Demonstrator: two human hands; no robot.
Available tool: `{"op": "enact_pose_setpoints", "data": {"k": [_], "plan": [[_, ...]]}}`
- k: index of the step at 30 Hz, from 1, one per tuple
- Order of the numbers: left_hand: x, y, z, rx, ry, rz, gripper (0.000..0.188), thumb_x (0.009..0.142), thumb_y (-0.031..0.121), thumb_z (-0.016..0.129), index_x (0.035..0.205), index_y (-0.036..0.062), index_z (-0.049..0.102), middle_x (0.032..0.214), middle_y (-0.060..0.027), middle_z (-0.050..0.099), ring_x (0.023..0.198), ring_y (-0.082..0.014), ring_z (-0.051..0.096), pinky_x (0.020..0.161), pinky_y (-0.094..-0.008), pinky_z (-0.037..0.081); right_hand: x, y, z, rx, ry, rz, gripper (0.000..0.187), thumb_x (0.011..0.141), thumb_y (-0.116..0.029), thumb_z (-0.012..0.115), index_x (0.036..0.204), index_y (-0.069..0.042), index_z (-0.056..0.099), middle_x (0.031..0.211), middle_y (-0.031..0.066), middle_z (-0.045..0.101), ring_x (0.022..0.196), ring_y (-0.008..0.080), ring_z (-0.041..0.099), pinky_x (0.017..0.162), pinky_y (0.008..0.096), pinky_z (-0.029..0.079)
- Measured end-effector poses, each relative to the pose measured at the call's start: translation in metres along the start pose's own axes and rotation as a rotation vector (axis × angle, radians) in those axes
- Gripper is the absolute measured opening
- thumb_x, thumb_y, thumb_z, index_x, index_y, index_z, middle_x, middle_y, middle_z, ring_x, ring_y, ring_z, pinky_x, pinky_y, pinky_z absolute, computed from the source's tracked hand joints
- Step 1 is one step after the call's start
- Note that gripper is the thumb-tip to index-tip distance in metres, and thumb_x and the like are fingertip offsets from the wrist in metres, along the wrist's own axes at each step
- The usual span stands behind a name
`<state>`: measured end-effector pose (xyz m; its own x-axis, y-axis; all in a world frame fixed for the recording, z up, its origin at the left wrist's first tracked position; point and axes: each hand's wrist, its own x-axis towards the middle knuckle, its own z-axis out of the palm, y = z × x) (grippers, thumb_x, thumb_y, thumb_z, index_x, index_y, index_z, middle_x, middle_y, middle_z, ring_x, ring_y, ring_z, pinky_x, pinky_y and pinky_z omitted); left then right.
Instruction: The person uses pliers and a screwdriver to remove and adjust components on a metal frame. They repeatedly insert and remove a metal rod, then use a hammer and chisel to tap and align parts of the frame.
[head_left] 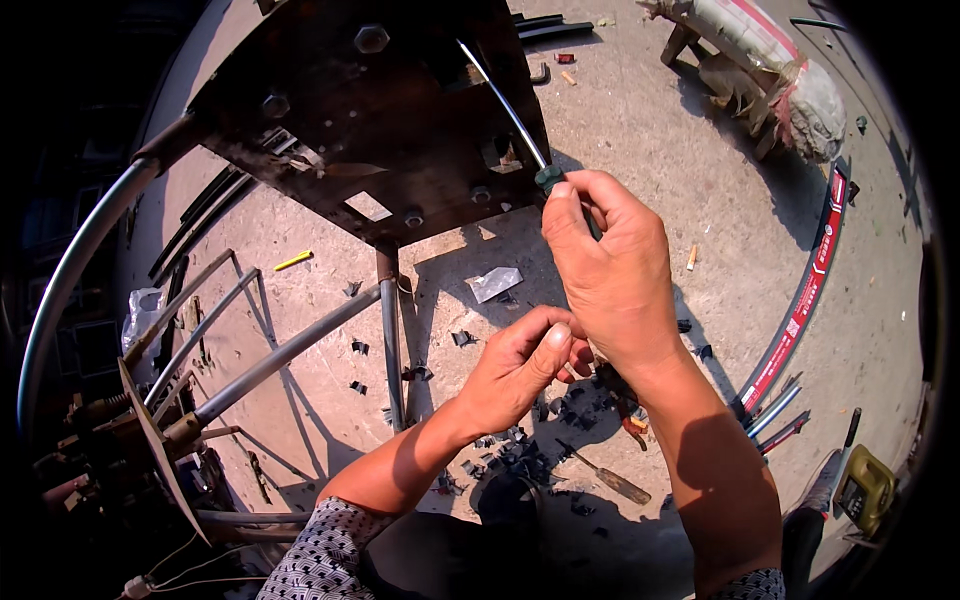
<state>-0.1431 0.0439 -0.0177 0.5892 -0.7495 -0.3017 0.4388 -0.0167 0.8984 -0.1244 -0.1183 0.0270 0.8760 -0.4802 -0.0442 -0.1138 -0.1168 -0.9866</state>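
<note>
Sunlit grey concrete floor [620, 130] spreads below us, crossed by hard shadows. Over it, at the upper left, stands one dark brown, rust-toned metal plate [340, 95], on which we count four hexagonal bolt heads [370, 39].

Our right hand [612, 265] grasps one slim screwdriver with a bright steel shaft and a dark green handle [505, 110], thumb pressed against curled fingers near the front of the handle. Its long axis runs diagonally: the tip points up and to the left, away from us, and the handle end goes down and to the right into our fist. The shaft lies across our view of the plate's right part; whether the tip touches the metal, we cannot tell. Our left hand [525, 365] sits just below the right one, fingers curled inward; we cannot tell whether it grasps anything.

On the concrete we count one wooden-handled tool with a thin dark shaft [615, 482], one bright yellow pen-shaped stick [293, 261] and one crumpled translucent plastic piece [495, 284]. Small black scraps [520, 455] lie beneath our hands, too many to count. One long red printed strip [815, 275] curves along the right.
</note>
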Motion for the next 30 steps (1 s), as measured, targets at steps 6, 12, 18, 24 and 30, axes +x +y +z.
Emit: {"op": "enact_pose_setpoints", "data": {"k": [6, 12, 18, 24, 30], "plan": [[-0.002, 0.000, 0.000, 0.006, 0.001, -0.002, 0.045, 0.113, 0.042, 0.049, 0.125, 0.0000, 0.061, 0.102, -0.0052, 0.066, 0.093, -0.0119, 0.065, 0.080, -0.0282, 0.053, 0.000, 0.016, 0.003, -0.135, 0.083, -0.058, 0.026, 0.107, -0.023, 0.063, 0.108, 0.002, 0.069, 0.077, -0.0003, 0.062, 0.069, 0.0063, 0.051, 0.062, 0.0269, 0.045], [-0.005, 0.000, -0.002, 0.001, 0.014, 0.012, 0.043, 0.113, 0.041, 0.051, 0.124, 0.0002, 0.061, 0.102, -0.0056, 0.067, 0.092, -0.0124, 0.066, 0.079, -0.0287, 0.053, 0.001, -0.008, -0.004, 0.015, -0.077, 0.157, 0.031, 0.109, -0.029, 0.060, 0.105, 0.000, 0.069, 0.074, -0.0019, 0.059, 0.062, 0.0020, 0.047, 0.054, 0.0216, 0.037], [-0.005, 0.001, -0.002, -0.019, 0.023, 0.033, 0.040, 0.112, 0.038, 0.053, 0.123, 0.0001, 0.061, 0.101, -0.0061, 0.068, 0.091, -0.0129, 0.067, 0.078, -0.0291, 0.053, 0.000, -0.014, -0.005, 0.017, -0.103, 0.176, 0.033, 0.111, -0.030, 0.057, 0.105, 0.001, 0.067, 0.073, -0.0036, 0.055, 0.059, 0.0000, 0.042, 0.050, 0.0199, 0.032], [-0.008, 0.000, -0.013, -0.039, 0.052, 0.055, 0.041, 0.112, 0.038, 0.053, 0.123, 0.0000, 0.062, 0.101, -0.0064, 0.068, 0.092, -0.0130, 0.068, 0.079, -0.0290, 0.054, -0.005, -0.017, 0.002, -0.030, -0.088, 0.199, 0.034, 0.112, -0.030, 0.055, 0.107, 0.002, 0.068, 0.073, -0.0035, 0.054, 0.058, 0.0005, 0.041, 0.050, 0.0208, 0.031], [-0.006, 0.007, -0.034, -0.023, 0.150, 0.118, 0.041, 0.112, 0.038, 0.053, 0.122, -0.0003, 0.064, 0.102, -0.0075, 0.070, 0.093, -0.0124, 0.068, 0.080, -0.0272, 0.055, -0.037, -0.010, -0.010, -0.081, -0.082, 0.192, 0.035, 0.112, -0.030, 0.054, 0.115, 0.002, 0.069, 0.074, -0.0037, 0.055, 0.062, 0.0008, 0.043, 0.055, 0.0207, 0.034]]}}
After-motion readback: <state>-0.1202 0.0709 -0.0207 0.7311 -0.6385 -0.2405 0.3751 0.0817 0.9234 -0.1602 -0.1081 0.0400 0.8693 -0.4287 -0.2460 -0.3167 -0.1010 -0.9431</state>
